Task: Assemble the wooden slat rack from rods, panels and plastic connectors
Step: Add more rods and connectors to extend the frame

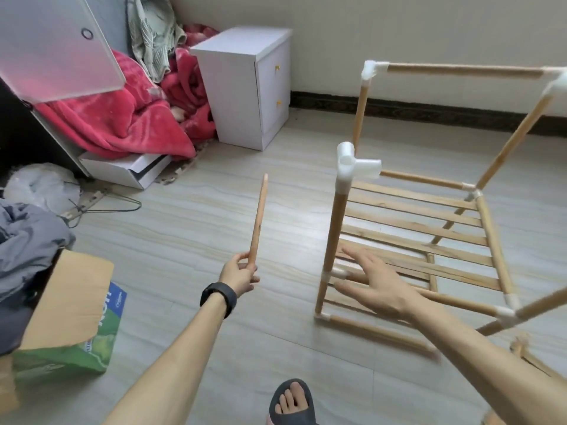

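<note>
Partly built rack (336, 228) stands on the floor (199, 216) at 3 o'clock, with a slat panel (414, 223) and most rods seated. The near post's top connector (352, 162) has empty sockets, so upper rods seem outstanding. Left grip (239, 276) pinches a loose rod (259, 219) at the post's 9 o'clock; right grip (374, 283), fingers spread, holds nothing.

A: What does the room show?
B: A pale plank floor (196, 216) meets a cream wall (429, 29) along a dark skirting board (429, 113); a white two-drawer cabinet (233, 96) stands near the wall.
A: And to its left?
B: A red blanket (129, 124), heaped just beside it (soft, even light), with an open cardboard box (70, 296) nearer the camera.
</note>
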The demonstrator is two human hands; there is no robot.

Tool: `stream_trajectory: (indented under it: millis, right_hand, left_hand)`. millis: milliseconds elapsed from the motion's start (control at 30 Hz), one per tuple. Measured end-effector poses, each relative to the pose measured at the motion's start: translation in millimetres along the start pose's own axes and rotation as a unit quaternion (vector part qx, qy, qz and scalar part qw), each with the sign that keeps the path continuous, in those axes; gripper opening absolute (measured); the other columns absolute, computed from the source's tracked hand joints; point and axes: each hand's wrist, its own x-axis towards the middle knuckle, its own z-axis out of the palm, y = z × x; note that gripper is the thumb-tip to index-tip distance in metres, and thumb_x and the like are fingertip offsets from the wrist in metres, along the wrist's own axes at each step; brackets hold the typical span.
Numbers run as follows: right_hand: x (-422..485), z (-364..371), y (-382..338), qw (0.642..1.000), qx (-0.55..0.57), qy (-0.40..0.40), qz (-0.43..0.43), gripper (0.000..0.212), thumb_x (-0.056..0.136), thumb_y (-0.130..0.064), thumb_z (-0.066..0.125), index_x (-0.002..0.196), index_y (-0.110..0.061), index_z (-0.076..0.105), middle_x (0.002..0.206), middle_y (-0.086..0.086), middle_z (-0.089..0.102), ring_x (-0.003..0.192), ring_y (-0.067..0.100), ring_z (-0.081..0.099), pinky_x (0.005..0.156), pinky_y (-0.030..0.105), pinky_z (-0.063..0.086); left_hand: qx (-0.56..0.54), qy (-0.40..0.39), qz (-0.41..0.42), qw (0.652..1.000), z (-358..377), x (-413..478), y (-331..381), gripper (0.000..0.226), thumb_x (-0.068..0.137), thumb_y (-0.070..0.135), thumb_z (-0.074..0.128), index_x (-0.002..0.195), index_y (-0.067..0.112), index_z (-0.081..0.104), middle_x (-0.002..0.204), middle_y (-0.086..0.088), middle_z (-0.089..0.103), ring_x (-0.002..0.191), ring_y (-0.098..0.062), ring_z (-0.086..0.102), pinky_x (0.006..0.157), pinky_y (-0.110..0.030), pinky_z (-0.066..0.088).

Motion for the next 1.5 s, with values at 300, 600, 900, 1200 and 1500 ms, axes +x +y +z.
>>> stream_trajectory:
  millis: [300,600,900,1200,1500]
  right_hand:
    - [-49,-140,-78,0.815,0.566,0.123,-0.034,0.08,0.068,-0.077,0.072,0.126,-0.025,0.053,0.088,0.007,0.075,0.057,0.014,0.06,0.053,0.025,0.052]
    - [-93,-157,-78,0.611,0.745,0.266,0.029,0.029,0.095,-0.033,0.063,0.094,-0.006,0.075,0.067,0.005,0.064,0.052,0.01,0.058,0.048,0.022,0.051]
    - [-107,-144,-47,0.571,0.762,0.298,0.064,0.019,0.092,-0.022,0.057,0.077,-0.011,0.061,0.057,0.004,0.054,0.043,0.011,0.044,0.043,0.022,0.038]
    - [-99,-146,-44,0.606,0.748,0.267,0.028,0.034,0.093,-0.02,0.057,0.06,-0.017,0.063,0.058,0.003,0.052,0.044,0.01,0.045,0.042,0.022,0.04]
    - [-83,-148,-56,0.643,0.723,0.253,0.011,0.028,0.098,-0.018,0.057,0.071,-0.013,0.063,0.059,0.003,0.055,0.048,0.01,0.051,0.046,0.022,0.045]
  left_hand:
    - [0.002,-0.105,0.346,0.932,-9,-126,210,0.031,0.103,0.009,0.049,0.119,0.025,0.069,0.101,-0.001,0.066,0.067,-0.009,0.06,0.063,-0.022,0.05]
    - [-0.028,-0.047,0.337,0.94,64,-166,242,0.036,0.102,0.043,0.046,0.131,0.023,0.051,0.124,0.002,0.057,0.115,-0.016,0.055,0.093,-0.035,0.047]
    - [-0.086,-0.067,0.302,0.947,101,-148,218,0.036,0.08,0.038,0.046,0.097,0.012,0.064,0.055,0.008,0.048,0.05,-0.009,0.045,0.046,-0.025,0.039]
    - [-0.084,-0.09,0.33,0.936,104,-138,212,0.019,0.095,0.025,0.046,0.088,0.012,0.057,0.049,0.012,0.044,0.044,-0.006,0.039,0.048,-0.028,0.036]
    - [-0.084,-0.067,0.325,0.94,101,-138,207,0.019,0.101,0.023,0.042,0.085,0.015,0.051,0.051,0.012,0.044,0.045,-0.005,0.039,0.047,-0.025,0.038]
